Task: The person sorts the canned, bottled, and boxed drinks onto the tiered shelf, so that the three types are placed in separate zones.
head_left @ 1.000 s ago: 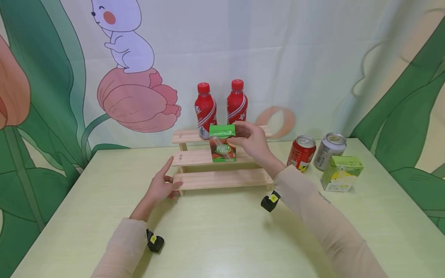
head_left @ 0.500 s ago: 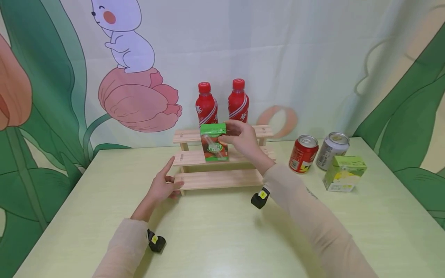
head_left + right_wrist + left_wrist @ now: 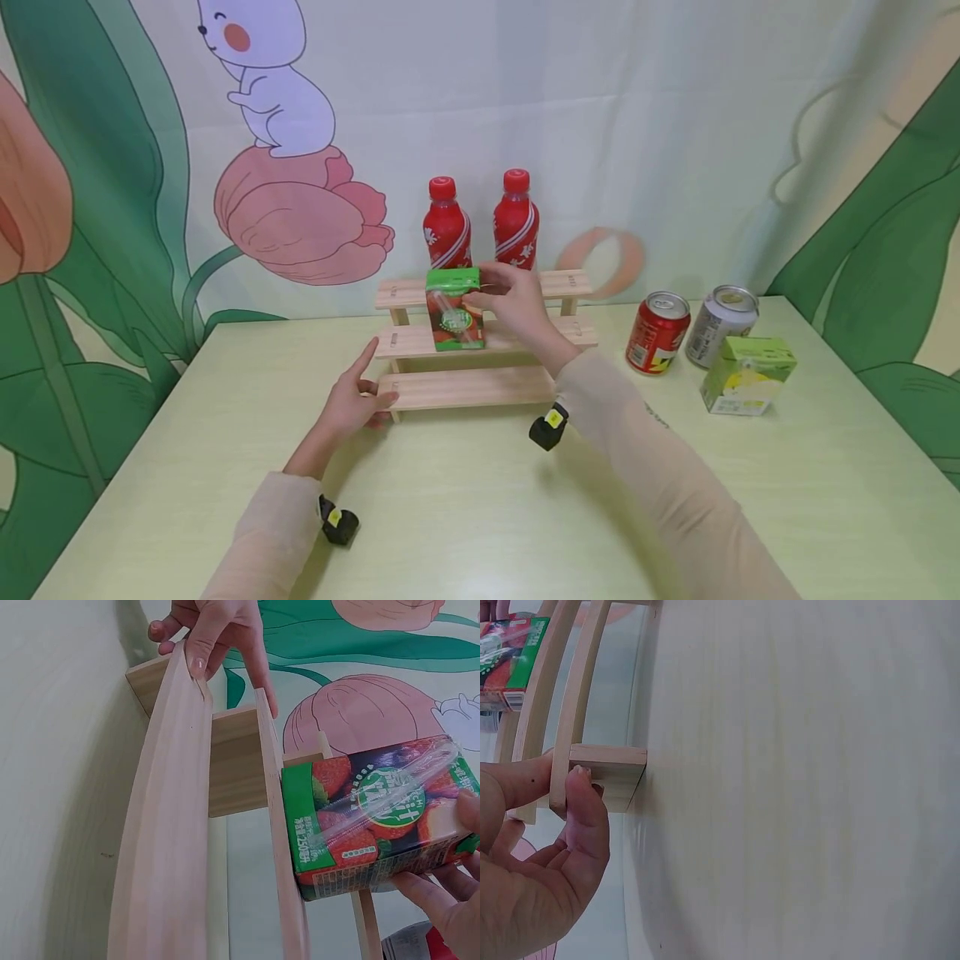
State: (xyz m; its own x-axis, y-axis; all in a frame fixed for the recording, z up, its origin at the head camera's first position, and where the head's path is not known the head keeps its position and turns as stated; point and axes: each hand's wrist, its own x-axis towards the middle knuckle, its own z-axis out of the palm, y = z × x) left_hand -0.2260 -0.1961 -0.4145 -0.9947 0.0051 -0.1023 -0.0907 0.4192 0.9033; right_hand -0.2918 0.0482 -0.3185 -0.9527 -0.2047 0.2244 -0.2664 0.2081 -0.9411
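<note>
My right hand point(image 3: 516, 304) grips a green and red juice box point(image 3: 455, 310) with strawberries on its front. The box stands upright at the middle tier of a three-tier wooden rack point(image 3: 465, 387), left of centre; in the right wrist view its base meets that board. My left hand point(image 3: 352, 402) holds the left end of the rack's bottom board, thumb on top and fingers below, with the index finger stretched toward the middle tier. On the top tier, two red bottles point(image 3: 447, 233) stand side by side, their lower parts partly hidden by the box and the right hand.
To the right of the rack stand a red can point(image 3: 657, 333), a silver-white can point(image 3: 722, 325) and a light green drink carton point(image 3: 748, 377) on the pale table point(image 3: 450, 500). A printed curtain point(image 3: 660, 150) hangs behind the table.
My right hand has moved left along the middle tier with the strawberry juice box. The left hand has kept its hold on the rack.
</note>
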